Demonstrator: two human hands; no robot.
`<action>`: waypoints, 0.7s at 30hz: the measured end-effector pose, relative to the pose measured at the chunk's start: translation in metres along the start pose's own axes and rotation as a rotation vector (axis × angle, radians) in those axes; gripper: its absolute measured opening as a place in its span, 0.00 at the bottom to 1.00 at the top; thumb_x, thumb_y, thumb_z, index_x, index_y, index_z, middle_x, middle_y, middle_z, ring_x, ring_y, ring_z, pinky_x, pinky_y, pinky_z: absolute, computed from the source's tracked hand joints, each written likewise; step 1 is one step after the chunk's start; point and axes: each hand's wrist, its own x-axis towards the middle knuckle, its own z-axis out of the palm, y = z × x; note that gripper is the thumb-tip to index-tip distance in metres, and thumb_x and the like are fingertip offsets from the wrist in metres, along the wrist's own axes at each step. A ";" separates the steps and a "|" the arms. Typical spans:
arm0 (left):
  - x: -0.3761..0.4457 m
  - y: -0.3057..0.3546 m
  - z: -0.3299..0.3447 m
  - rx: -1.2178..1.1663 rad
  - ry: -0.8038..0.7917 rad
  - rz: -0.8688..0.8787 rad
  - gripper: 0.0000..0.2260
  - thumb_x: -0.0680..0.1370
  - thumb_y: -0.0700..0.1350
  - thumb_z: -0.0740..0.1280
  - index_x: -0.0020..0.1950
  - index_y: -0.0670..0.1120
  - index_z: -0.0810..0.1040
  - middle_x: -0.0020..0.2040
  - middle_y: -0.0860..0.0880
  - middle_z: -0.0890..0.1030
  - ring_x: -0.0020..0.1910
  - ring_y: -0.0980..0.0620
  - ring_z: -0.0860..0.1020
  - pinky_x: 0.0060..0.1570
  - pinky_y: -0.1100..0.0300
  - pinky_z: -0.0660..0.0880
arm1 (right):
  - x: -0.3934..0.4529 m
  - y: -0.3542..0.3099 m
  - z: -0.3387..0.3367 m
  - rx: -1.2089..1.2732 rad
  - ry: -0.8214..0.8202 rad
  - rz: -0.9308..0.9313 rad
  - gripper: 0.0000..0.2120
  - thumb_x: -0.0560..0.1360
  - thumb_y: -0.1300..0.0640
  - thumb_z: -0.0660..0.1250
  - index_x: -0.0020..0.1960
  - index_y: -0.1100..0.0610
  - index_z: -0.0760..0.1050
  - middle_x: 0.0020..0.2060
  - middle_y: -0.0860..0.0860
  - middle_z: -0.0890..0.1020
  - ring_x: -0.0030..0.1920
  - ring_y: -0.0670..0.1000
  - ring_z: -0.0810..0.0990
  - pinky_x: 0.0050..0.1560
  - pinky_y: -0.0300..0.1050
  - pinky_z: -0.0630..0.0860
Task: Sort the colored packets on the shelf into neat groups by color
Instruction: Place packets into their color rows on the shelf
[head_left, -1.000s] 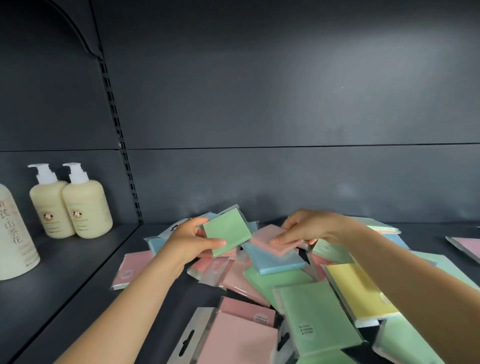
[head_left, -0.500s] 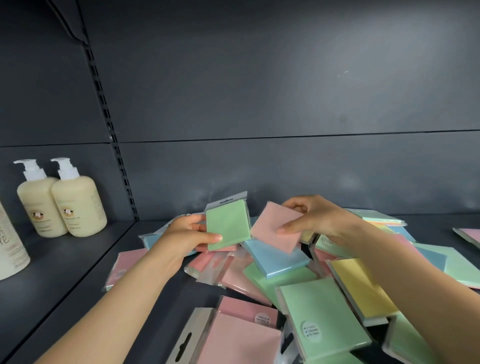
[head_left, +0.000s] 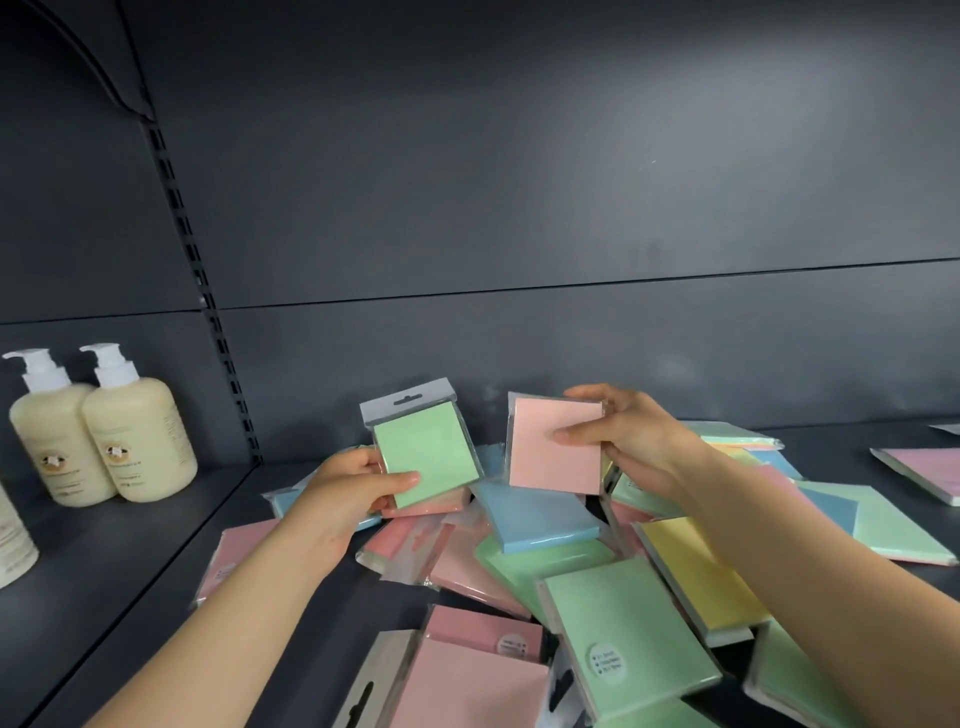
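**2 packets lifted above the heap, 1 in each hand**

The left hand (head_left: 345, 486) grips a green packet (head_left: 426, 460) by its lower left corner, thumb laid across the front face and fingers curled behind. The packet is a flat square pad of pale green sheets in clear wrap, topped by a grey-white hanger tab with a slot cut in it. It stands nearly upright, tilted a little to the left, raised above the pile.

The right hand (head_left: 631, 441) pinches a pink packet (head_left: 553, 447) at its right edge, thumb pressed on the front, fingers wrapped over the top and back. This one is a plain salmon-pink square in glossy wrap; its tab cannot be seen. It is held upright just beside the green one, the 2 apart with a narrow gap between them.

Below both lies a loose pile of packets (head_left: 545, 566) spread over the dark grey shelf (head_left: 156, 571): pink, green, blue and yellow squares overlapping at all angles, several with round printed stickers. A blue packet (head_left: 540, 519) lies directly under the pink one in hand, and a yellow packet (head_left: 696, 571) rests under the right forearm.

At the left, on the neighbouring shelf section, 2 cream pump bottles (head_left: 98, 436) stand touching side by side.
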 end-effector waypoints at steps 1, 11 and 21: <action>-0.001 0.001 0.000 -0.007 0.010 0.005 0.11 0.71 0.31 0.70 0.52 0.41 0.79 0.49 0.44 0.83 0.47 0.46 0.81 0.49 0.55 0.77 | 0.001 0.002 -0.002 0.006 -0.017 0.023 0.25 0.66 0.74 0.72 0.61 0.65 0.73 0.48 0.57 0.81 0.43 0.52 0.82 0.38 0.35 0.79; -0.028 0.023 0.010 -0.104 0.105 0.111 0.10 0.72 0.32 0.69 0.51 0.41 0.79 0.51 0.43 0.82 0.51 0.44 0.80 0.54 0.53 0.76 | -0.020 -0.007 -0.002 -0.033 -0.023 0.027 0.27 0.68 0.76 0.69 0.64 0.63 0.69 0.49 0.58 0.81 0.47 0.54 0.81 0.43 0.43 0.78; -0.101 0.061 0.064 -0.298 0.140 0.133 0.09 0.72 0.30 0.68 0.48 0.42 0.78 0.44 0.46 0.81 0.41 0.52 0.78 0.38 0.65 0.76 | -0.078 -0.063 -0.044 0.040 0.141 -0.185 0.20 0.67 0.75 0.70 0.56 0.63 0.75 0.51 0.56 0.81 0.49 0.56 0.81 0.51 0.49 0.77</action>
